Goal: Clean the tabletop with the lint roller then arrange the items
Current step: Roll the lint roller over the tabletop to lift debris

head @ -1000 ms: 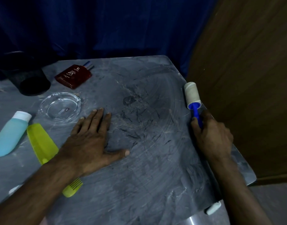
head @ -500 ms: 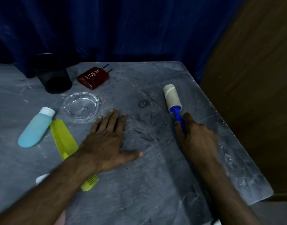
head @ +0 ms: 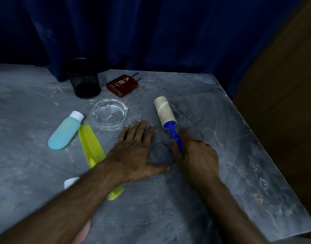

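Grey marbled tabletop (head: 221, 155), cylindrical lint roller (head: 165, 112), right hand (head: 197, 155)

- The surface (head: 195, 199) is mottled grey, streaked with pale curved scratches and darker smudges.
- The lint roller (head: 166, 114) has a beige, slightly speckled roll with one lighter band, on a bright blue handle (head: 175, 138).
- A squeeze bottle (head: 64, 132) is pale turquoise with a white cap.
- The comb (head: 92, 147) is yellow-green.
- The ashtray (head: 109, 113) is clear glass.
- A flat bottle (head: 122, 85) is dark red with light lettering and a blue-and-red tip.
- The mesh cup (head: 84, 80) is black.
- The curtain (head: 151, 32) behind is deep blue, with darker folds.
- The panel (head: 283, 85) at right is brown.
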Demonstrator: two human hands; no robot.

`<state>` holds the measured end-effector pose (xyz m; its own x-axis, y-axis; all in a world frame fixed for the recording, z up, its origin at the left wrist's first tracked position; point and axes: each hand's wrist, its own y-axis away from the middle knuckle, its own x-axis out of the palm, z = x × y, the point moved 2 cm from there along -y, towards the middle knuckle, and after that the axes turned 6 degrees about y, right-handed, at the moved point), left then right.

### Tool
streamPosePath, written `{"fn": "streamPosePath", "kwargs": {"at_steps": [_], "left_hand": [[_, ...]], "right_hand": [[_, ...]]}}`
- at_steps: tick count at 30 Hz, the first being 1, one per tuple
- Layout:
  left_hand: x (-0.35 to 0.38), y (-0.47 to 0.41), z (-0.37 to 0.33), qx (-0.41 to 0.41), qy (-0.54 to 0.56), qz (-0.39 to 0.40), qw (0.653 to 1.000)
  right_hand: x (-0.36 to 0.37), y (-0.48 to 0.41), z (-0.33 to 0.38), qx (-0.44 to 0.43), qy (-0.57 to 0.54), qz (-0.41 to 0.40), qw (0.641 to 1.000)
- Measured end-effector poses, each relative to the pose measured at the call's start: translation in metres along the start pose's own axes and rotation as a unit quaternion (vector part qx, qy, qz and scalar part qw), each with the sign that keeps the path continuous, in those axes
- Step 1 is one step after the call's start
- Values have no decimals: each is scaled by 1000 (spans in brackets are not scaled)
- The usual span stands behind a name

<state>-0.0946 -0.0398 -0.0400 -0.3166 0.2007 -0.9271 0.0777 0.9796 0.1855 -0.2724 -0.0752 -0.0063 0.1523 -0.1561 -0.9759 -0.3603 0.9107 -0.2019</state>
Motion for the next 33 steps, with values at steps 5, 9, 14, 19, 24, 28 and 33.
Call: {"fn": "streamPosePath", "kwargs": {"at_steps": [5,9,14,19,24,28,33], "left_hand": [[-2,-1,-1,-3,1,-12,1000],[-2,-1,-1,-5,0,-1,1000],[0,-2,0,-6,-11,4,1000],[-1,-1,1,-7,-11,14,1000],[0,-2,2,-7,-13,16,1000],[1,-2,3,-5,-24,17,1000],[3,-3,5,-4,-26,13,1000]], "right_hand": [[2,2,14,-36,14,-20,999],[3,2,8,-18,9,-18,1000],[-1,-4,-17,35,23,-11,999],[-11,-6,-56,91,41,17,995],[-15,-2,-89,159,35,32,986],[-22,3,-111,191,44,33,980],[-30,9,-127,218,45,7,975]]}}
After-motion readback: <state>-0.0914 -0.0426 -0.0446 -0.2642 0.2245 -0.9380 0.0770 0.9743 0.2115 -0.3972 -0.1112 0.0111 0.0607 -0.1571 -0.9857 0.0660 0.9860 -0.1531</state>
